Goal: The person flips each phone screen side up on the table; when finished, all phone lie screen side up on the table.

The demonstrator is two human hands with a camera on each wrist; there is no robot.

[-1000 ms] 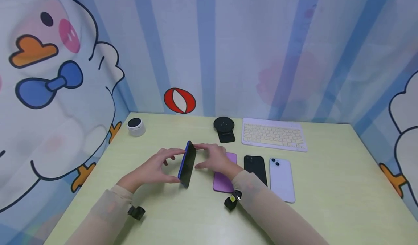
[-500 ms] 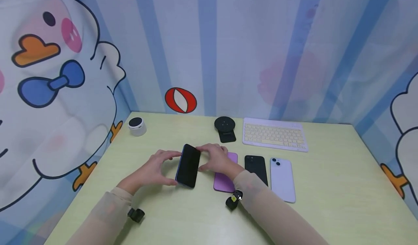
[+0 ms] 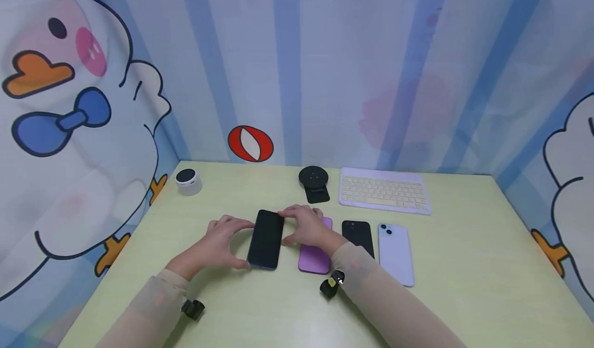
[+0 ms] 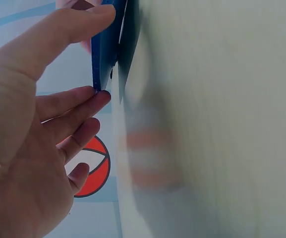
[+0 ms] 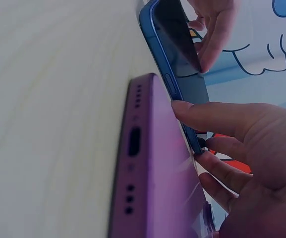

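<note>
A blue-framed smartphone [image 3: 266, 239], its dark screen up, lies between both hands in the head view. My left hand [image 3: 215, 245] holds its left long edge, thumb near the lower corner and fingers near the upper one. On the opposite edge my right hand [image 3: 306, 228] grips with thumb and fingers. From the left wrist, the phone's blue side [image 4: 103, 54] shows slightly raised off the table, with a shadow beneath. A purple phone [image 3: 313, 259] lies face down under the right wrist, partly hidden; its port end [image 5: 134, 148] looms close in the right wrist view.
Right of the purple phone lie a black phone [image 3: 356, 233], partly covered by the sleeve, and a pale lavender phone [image 3: 395, 255]. Toward the back stand a small white speaker [image 3: 188, 182], a black folding stand [image 3: 313, 178] and a lavender-framed keyboard [image 3: 384, 191].
The blue phone has turned from standing steeply on its edge to lying nearly flat, screen up. Both hands have stayed at its two sides. The head view has shifted slightly.
</note>
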